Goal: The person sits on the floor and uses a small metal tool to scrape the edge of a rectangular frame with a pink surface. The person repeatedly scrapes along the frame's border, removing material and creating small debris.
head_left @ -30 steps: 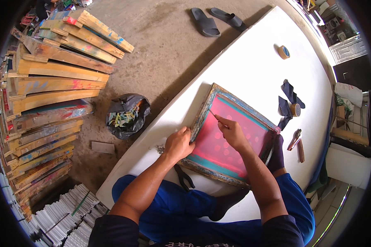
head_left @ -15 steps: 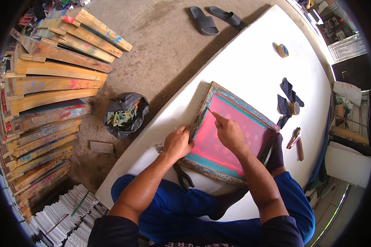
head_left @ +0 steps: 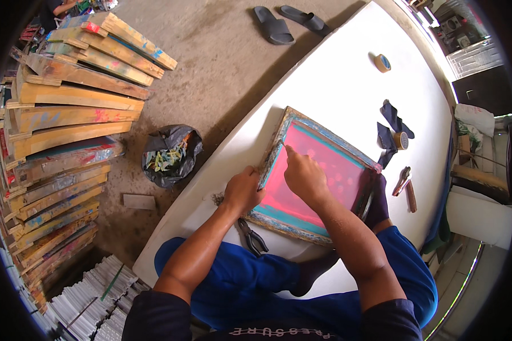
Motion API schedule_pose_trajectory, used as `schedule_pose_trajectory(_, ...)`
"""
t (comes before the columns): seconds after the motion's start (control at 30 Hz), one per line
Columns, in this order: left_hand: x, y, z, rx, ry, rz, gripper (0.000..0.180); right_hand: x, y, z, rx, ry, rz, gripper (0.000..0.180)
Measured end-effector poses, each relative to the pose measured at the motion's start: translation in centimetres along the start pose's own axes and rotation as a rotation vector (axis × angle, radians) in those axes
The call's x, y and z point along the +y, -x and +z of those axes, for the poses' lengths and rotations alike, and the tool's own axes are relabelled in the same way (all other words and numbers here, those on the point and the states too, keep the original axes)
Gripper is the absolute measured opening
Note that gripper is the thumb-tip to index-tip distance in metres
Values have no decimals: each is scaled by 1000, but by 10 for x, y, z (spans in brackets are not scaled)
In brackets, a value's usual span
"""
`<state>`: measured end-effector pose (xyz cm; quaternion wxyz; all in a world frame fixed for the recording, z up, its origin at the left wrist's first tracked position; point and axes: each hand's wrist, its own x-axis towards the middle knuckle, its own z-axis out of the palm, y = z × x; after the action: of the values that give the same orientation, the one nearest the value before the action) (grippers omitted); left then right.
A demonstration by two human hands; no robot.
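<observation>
Listing: one framed screen (head_left: 310, 232), weathered wooden border, pink mesh (head_left: 324, 200) with teal margins, lying on the white desk (head_left: 347, 68) in front of the seated person, right end beside a dark-socked foot (head_left: 376, 207).
Left grip (head_left: 244, 190): curled closed over the screen's left rail.
Right grip (head_left: 305, 176): closed, index finger extended, apparently pinching a thin tool (head_left: 283, 143), mostly hidden, at the upper-left inner edge.
Hazards, as judged: excess pressure or a slip of the tool could score or tear the mesh; a loosened left hold could let the frame skid; pliers (head_left: 252, 237) near the lower-left corner could be knocked.
Markings: light lettering on the dark shirt (head_left: 233, 319); a blue-ringed label on the tape roll (head_left: 383, 63), too small to read. Brands: none made out.
</observation>
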<state>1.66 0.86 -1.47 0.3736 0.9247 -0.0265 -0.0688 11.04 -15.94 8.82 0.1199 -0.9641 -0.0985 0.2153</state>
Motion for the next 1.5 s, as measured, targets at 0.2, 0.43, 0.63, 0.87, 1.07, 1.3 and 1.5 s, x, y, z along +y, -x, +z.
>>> schedule_pose_trajectory(0.2, 6, -2, -9, 16, 16, 27, 44, 12, 1, -7, -32, -60, 17, 48)
schedule_pose_trajectory(0.43, 5, 0, -3, 57, 54, -32, 35, 16, -2, -3, -212, -572, 329, 47)
schedule_pose_trajectory(0.63, 8, -3, -6, 29, 78, -28, 36, 59, -8, 61, 89, -678, 39, 43)
schedule_pose_trajectory(0.87, 7, -3, -7, 7, 63, -64, 39, 50, -12, 16, -172, -817, 208, 44)
schedule_pose_trajectory(1.07, 7, -3, -6, 11, 40, -65, 41, 49, 7, 24, 127, -335, -99, 42)
schedule_pose_trajectory(1.3, 10, -3, -10, 24, 47, -50, 39, 37, 7, 15, 82, -241, -48, 42)
schedule_pose_trajectory(1.5, 3, -1, -6, 13, 8, 3, 45, 4, 9, 0, -24, 79, -17, 54)
